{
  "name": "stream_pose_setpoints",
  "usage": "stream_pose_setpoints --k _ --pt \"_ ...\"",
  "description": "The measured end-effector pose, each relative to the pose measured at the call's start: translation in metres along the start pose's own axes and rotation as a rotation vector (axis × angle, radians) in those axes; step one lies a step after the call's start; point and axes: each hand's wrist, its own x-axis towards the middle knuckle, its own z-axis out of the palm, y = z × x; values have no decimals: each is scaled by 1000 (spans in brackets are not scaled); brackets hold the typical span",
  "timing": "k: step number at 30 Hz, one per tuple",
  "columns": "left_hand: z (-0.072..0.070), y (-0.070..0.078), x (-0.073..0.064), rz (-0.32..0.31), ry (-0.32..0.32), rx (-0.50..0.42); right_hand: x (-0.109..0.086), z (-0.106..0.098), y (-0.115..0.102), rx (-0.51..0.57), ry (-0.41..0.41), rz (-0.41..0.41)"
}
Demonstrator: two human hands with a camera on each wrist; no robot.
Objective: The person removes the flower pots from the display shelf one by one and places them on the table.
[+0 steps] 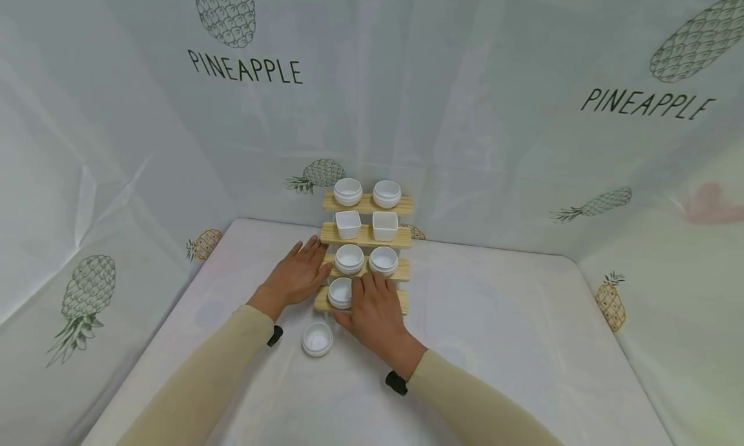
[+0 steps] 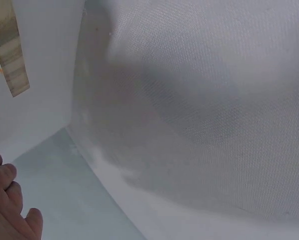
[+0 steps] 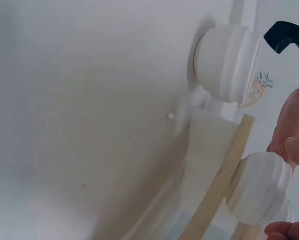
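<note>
head view: loose bowl [image 1: 317, 339], lower centre, lies left of the nearer right hand [image 1: 378, 314], which pinches the shelved bowl [image 1: 340, 293], left hand [image 1: 298, 273] outstretched.

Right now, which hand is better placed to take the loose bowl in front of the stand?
Probably the right hand, once it lets go of the lowest-shelf bowl: it reaches nearer the loose bowl. The left hand rests farther back, against the stand.
</note>
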Motion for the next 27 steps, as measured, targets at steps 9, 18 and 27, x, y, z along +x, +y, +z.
stream_pose_setpoints --k 9,18,27 --pt "-2 1 0 12 18 5 6 5 -5 -40 -101 79" --pt "-2 1 0 5 14 -9 3 8 -3 -11 -100 76" --pt "-1 1 -2 1 5 -32 -15 3 5 72 -99 -11"
